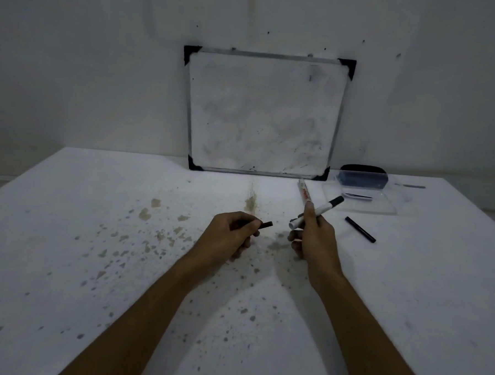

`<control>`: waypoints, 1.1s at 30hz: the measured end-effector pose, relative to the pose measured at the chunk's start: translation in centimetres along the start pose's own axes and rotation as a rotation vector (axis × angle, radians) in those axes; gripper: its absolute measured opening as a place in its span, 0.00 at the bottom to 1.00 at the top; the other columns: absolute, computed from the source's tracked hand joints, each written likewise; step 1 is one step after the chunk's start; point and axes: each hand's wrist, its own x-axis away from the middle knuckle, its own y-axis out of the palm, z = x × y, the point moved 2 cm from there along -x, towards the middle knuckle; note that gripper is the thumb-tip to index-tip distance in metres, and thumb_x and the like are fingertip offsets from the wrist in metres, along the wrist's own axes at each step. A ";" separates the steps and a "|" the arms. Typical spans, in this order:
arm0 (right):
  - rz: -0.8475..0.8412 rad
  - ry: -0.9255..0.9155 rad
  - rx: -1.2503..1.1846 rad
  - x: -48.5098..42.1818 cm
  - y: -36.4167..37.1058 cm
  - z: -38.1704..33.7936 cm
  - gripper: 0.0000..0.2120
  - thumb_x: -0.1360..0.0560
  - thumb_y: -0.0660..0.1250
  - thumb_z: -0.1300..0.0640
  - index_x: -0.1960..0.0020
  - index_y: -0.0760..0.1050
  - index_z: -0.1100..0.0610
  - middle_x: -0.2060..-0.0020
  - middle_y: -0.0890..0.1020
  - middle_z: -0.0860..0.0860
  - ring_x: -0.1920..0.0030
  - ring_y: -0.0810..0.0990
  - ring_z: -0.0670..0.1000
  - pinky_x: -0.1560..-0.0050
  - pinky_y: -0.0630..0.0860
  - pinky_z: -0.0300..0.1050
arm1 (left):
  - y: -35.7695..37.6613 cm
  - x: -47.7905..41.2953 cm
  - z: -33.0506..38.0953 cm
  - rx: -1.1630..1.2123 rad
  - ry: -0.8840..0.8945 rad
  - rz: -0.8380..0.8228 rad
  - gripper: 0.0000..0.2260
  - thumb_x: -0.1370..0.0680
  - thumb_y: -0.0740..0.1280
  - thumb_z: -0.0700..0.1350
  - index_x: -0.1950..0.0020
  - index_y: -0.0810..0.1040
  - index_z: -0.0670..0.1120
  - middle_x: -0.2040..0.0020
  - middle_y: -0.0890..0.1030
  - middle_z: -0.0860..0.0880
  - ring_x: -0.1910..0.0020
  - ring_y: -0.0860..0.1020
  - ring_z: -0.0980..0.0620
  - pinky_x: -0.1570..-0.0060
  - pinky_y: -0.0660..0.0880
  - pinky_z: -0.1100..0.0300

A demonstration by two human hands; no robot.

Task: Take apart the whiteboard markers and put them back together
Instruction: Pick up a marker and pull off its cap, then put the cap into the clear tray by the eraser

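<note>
**Desk:** What does each hand hold over the stained white desk point(66, 235)?

**Reporter:** The left hand point(232, 232), its grip curled tight, pinches a short dark piece point(266, 224) whose end pokes out toward 3 o'clock. The right hand point(314, 231) has its grip closed round a white marker barrel point(324, 209), black end tilted up toward 2 o'clock.

**Desk:** And the other parts?

**Reporter:** A marker with red lettering point(304, 191) shows just beyond the right hand at 12 o'clock. Whether the fingers hold it or it lies on the desk cannot be told. A slim black piece point(360, 229) lies on the desk at 3 o'clock from that hand, apart from it. At the far edge a smudged whiteboard point(264, 113) leans on the wall, with a clear tray point(383, 205) and a black eraser point(362, 171) near its 4 o'clock corner.
</note>
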 end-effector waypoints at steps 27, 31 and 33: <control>-0.040 -0.010 1.054 -2.8 -13.4 -3.1 0.25 0.21 0.64 0.39 0.33 0.75 0.55 0.34 0.77 0.59 0.35 0.77 0.58 0.36 0.74 0.49 | 8.7 -1.3 4.7 -0.513 0.421 -0.023 0.07 0.21 0.72 0.48 0.44 0.84 0.51 0.50 0.86 0.56 0.50 0.83 0.62 0.46 0.78 0.67; 0.219 0.021 1.011 -6.5 -19.4 -3.0 0.23 0.20 0.65 0.44 0.32 0.75 0.58 0.34 0.73 0.61 0.34 0.74 0.62 0.36 0.72 0.52 | 13.5 -6.0 9.1 -0.569 0.463 -0.083 0.08 0.21 0.72 0.48 0.43 0.85 0.48 0.47 0.87 0.53 0.48 0.83 0.57 0.44 0.78 0.63; 0.388 -0.140 0.962 -7.5 -20.9 -2.1 0.20 0.21 0.67 0.49 0.34 0.75 0.60 0.37 0.73 0.62 0.37 0.75 0.64 0.37 0.72 0.55 | 15.8 -9.0 10.9 -0.600 0.480 -0.083 0.09 0.21 0.72 0.48 0.43 0.85 0.48 0.46 0.87 0.52 0.48 0.82 0.57 0.44 0.76 0.63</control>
